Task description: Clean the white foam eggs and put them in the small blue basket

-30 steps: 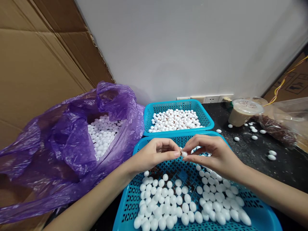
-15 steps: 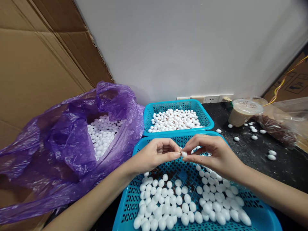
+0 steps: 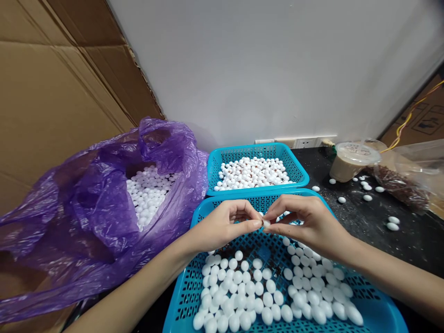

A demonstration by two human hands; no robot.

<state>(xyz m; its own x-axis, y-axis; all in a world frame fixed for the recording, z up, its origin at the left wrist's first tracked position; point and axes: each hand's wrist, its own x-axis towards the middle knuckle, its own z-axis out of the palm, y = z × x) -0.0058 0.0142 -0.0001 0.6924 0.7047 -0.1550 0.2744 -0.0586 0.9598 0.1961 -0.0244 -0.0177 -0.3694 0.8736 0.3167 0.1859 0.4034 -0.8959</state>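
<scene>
We see our left hand [image 3: 222, 226] and right hand [image 3: 308, 226] meeting, their fingertips closed and pinching a small white foam ball [image 3: 266, 224] between them. The ball is held just above a blue plastic mesh basket [image 3: 381, 307] of more white balls [image 3: 267, 316]. A second blue basket [image 3: 256, 150], also filled with balls, stands just beyond, beside a purple plastic bag [image 3: 100, 203].

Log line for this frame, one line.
left hand | right hand | both pinch white bead | above near blue basket | also: far blue basket, purple bag
</scene>
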